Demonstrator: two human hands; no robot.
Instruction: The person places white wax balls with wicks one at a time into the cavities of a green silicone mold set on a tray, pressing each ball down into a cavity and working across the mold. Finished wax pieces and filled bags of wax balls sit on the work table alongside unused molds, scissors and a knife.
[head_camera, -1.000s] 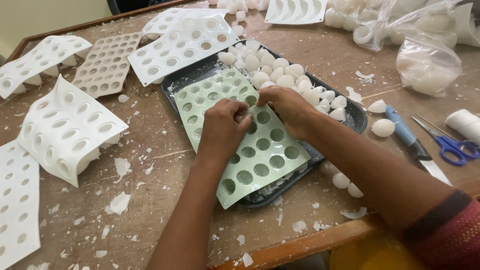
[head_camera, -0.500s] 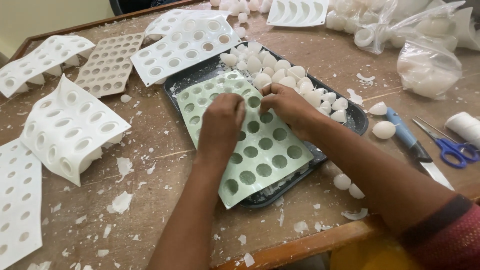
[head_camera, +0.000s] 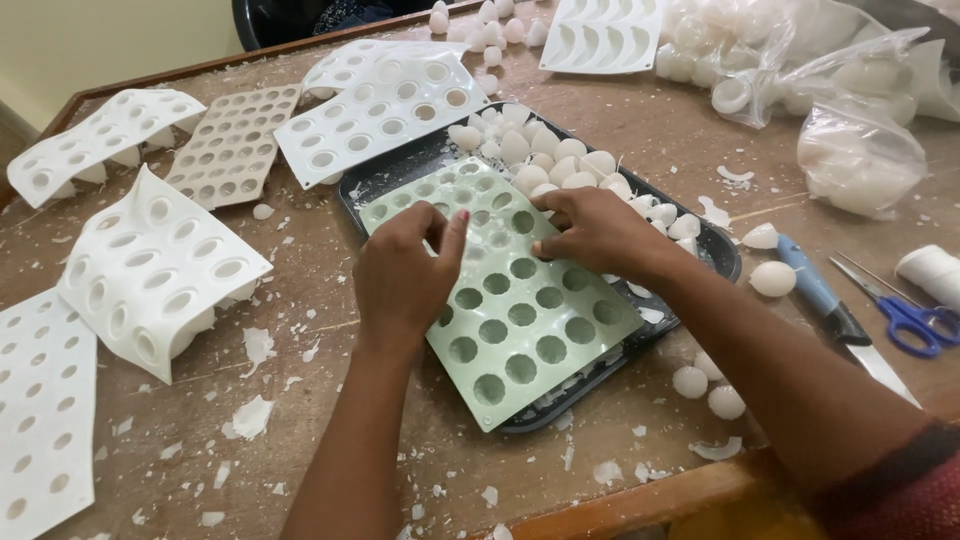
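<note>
Green silicone is what both hands work on: a pale green mould sheet (head_camera: 505, 300) with rows of round cavities lies tilted across a black tray (head_camera: 700, 250), its near corner overhanging the tray's front edge. Nearest the camera, white wax flakes (head_camera: 250, 415) litter the wooden surface (head_camera: 330, 310), and two small white wax pieces (head_camera: 708, 392) sit just beside the tray's near right corner.

The left hand (head_camera: 405, 275) rests palm-down on the mould's left half, fingers curled and thumb raised, pressing on the sheet rather than closed around it. The right hand (head_camera: 590, 232) lies on the upper right part, fingertips bent down onto the cavities; its grip is likewise a press, not a clamp. Judging by this, the step in hand is pushing cast pieces out of the cavities from the back. The next move seems to call for firm thumb pressure on each remaining cavity in turn, with the sheet kept over the tray.

Beyond the hands, a heap of white wax domes (head_camera: 560, 165) fills the tray's far end. To the left lie white moulds (head_camera: 160, 270), one arched up, and a beige one (head_camera: 232, 148). To the right are a blue-handled knife (head_camera: 830, 305), blue scissors (head_camera: 905, 315) and clear bags (head_camera: 855, 150) of white pieces.
</note>
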